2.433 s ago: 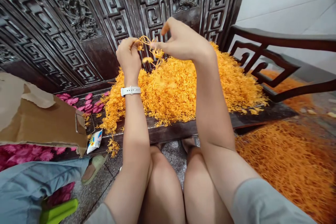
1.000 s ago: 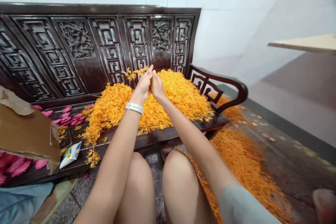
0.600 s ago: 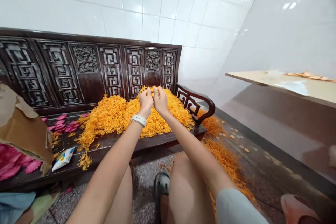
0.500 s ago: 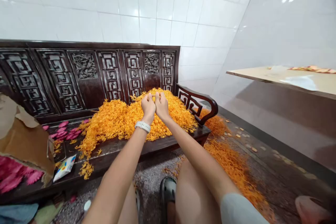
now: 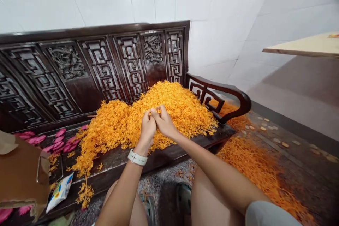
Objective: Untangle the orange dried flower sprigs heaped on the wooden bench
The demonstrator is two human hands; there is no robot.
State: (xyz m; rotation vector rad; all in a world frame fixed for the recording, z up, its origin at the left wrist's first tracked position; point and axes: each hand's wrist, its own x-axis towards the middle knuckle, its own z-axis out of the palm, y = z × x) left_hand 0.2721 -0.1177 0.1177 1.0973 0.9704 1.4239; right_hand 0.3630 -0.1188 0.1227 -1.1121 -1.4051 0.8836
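- A large heap of orange, thread-like artificial flower pieces (image 5: pixel 169 113) is piled on the seat of a dark carved wooden bench (image 5: pixel 79 67).
- The left hand (image 5: pixel 147 130) and right hand (image 5: pixel 165 123) are held fingertip to fingertip above it, fingers pinched together, apparently on a small orange piece; the view is too blurred to be sure.
- More orange pieces are spread on the floor (image 5: pixel 254 166).
- Pink petals (image 5: pixel 62 139) lie left of the heap.
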